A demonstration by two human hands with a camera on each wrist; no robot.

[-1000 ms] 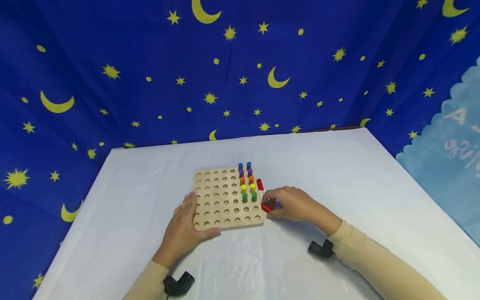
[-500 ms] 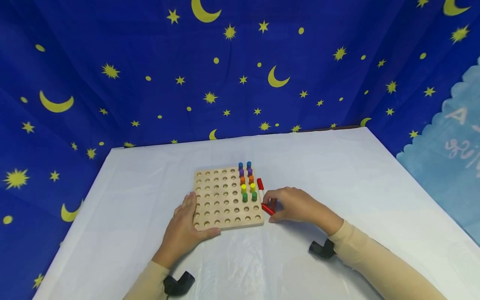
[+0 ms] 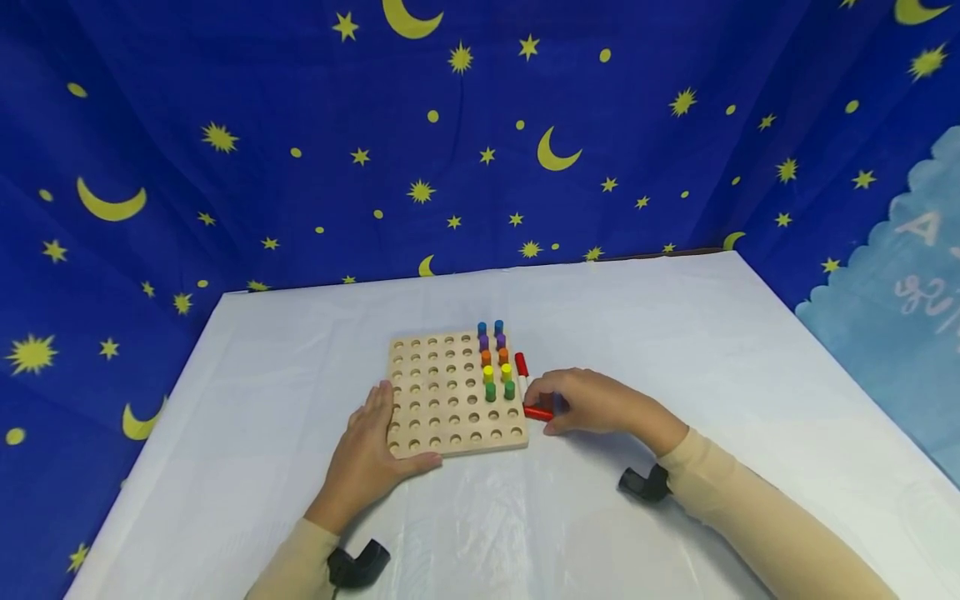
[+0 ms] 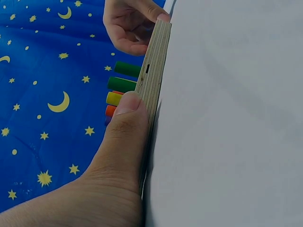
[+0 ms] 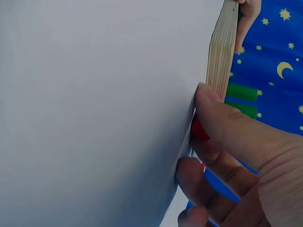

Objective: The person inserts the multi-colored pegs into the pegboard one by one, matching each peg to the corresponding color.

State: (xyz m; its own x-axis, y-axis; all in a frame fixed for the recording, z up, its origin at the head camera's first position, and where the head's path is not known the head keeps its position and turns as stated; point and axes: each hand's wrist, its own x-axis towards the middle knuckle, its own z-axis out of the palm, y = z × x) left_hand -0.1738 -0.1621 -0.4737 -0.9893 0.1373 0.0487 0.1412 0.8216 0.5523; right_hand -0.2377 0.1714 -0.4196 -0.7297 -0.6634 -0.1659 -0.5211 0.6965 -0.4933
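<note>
A wooden pegboard (image 3: 442, 392) with rows of round holes lies on the table. My left hand (image 3: 365, 458) rests at its front left corner, fingers straight along the left side and thumb (image 4: 128, 113) on the front edge. Off the board's right edge, my right hand (image 3: 588, 402) has thumb and curled fingers around a red peg (image 3: 537, 413), which lies low at the tabletop. In the right wrist view the red peg (image 5: 200, 130) shows between thumb and forefinger, partly hidden. Green pegs (image 3: 491, 392) stand in the board near that hand.
Blue, purple, orange and yellow pegs (image 3: 488, 374) fill two columns at the board's right. Another red peg (image 3: 521, 364) and a white peg (image 3: 524, 384) lie along its right edge. A blue star-patterned cloth (image 3: 480, 150) hangs behind the white table (image 3: 315, 333).
The red peg at my right fingers has turned from slanting to nearly crosswise and shifted slightly right. The left hand and the board keep their place.
</note>
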